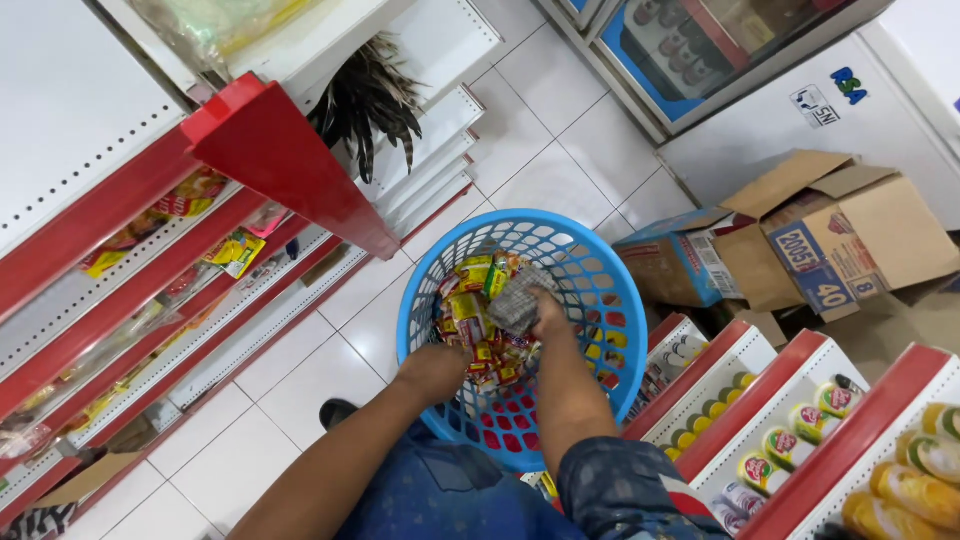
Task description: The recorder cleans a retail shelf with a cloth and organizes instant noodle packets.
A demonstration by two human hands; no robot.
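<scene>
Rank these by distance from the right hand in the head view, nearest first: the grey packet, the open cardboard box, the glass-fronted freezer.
1. Grey packet: inside the blue basket, gripped by the right hand.
2. Open cardboard box: on the floor to the right, beyond the basket's rim.
3. Glass-fronted freezer: at the top of the view, past the box.

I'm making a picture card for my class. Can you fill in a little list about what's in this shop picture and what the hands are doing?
place: shop aisle with a white tiled floor
basket: round blue plastic basket on the floor
inside basket: pile of small red and yellow packets
left hand: reaching into the basket, on the packets
right hand: holding a grey checked packet over the pile
left side: red and white shelves with snack packets
right side: shelves of cups and jars
behind basket: open cardboard boxes
</scene>
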